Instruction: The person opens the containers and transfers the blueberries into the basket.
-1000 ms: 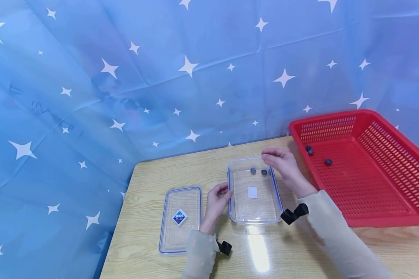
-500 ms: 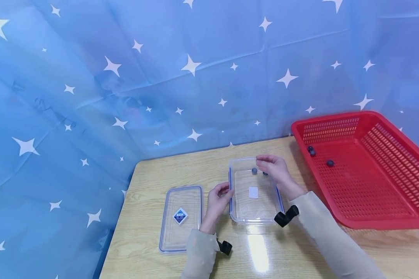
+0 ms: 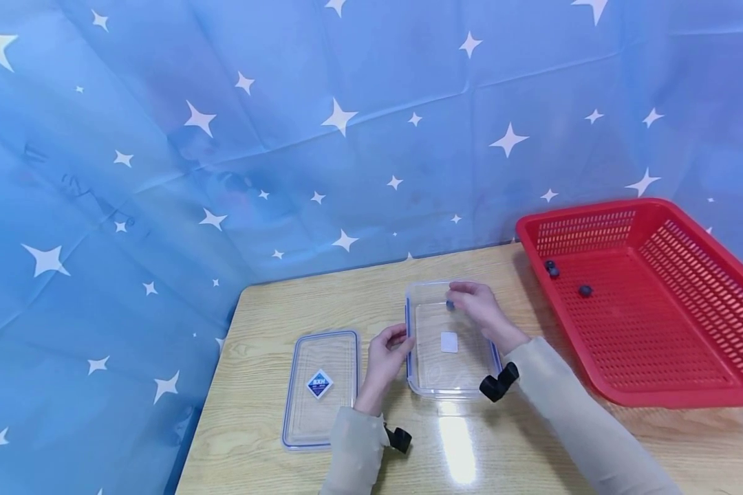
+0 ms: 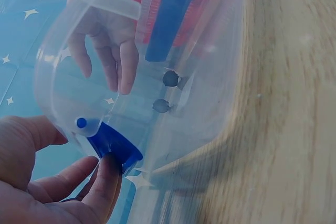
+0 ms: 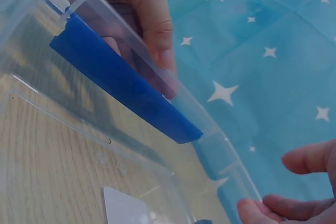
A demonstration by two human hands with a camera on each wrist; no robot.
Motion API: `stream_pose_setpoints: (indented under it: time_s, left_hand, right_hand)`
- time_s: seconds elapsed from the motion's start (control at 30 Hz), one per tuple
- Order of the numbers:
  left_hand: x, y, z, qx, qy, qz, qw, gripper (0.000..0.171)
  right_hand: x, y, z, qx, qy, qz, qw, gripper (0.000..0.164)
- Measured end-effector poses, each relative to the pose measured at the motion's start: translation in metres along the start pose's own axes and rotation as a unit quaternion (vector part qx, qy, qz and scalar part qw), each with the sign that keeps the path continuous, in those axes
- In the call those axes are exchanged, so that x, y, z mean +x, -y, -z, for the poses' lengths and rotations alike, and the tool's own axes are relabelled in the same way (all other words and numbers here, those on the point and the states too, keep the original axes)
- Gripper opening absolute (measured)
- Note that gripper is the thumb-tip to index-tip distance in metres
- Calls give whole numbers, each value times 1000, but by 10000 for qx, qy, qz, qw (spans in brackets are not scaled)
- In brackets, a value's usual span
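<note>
A clear plastic food container (image 3: 433, 375) with blue side latches stands on the table. My left hand (image 3: 386, 354) grips its left side; in the left wrist view, fingers press the blue latch (image 4: 116, 148) while the thumb lies at the rim. My right hand (image 3: 479, 309) reaches over the far right part of the container, fingers pointing down and nothing visible in them. Two blueberries lie on the container floor: a nearer blueberry (image 4: 161, 105) and a farther blueberry (image 4: 171, 78). In the head view, the right hand partly covers one and hides the other.
A clear lid (image 3: 309, 423) with a blue seal and a BXH label lies left of the container. At the right, a red basket (image 3: 585, 357) holds a few blueberries (image 3: 585, 291). A starry blue cloth (image 3: 285, 172) hangs behind the wooden table (image 3: 248, 385).
My right hand has moved left, from the container's right rim to above the blueberries inside. The left hand keeps its grip on the container's side.
</note>
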State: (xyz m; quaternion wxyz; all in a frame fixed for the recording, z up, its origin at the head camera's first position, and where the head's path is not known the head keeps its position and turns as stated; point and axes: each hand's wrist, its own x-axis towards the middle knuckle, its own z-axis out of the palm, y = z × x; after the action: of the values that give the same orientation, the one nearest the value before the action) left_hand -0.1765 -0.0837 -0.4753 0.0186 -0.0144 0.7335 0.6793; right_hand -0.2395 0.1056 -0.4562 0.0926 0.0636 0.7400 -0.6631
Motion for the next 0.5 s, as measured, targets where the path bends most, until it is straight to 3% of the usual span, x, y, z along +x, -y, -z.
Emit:
stream_pose_setpoints:
  time_s: [0.13, 0.37, 0.5]
  left_hand:
    - [-1, -2, 0, 51, 23, 45, 10000, 30]
    - [11, 25, 0, 70, -31, 64, 9999, 31]
    - [13, 29, 0, 86, -45, 28, 9999, 31]
  right_hand:
    - [3, -2, -1, -212, -42, 29, 9998, 48]
    - [7, -3, -2, -689, 6, 69, 9976, 49]
    - [9, -3, -3, -911, 82, 32, 9958, 49]
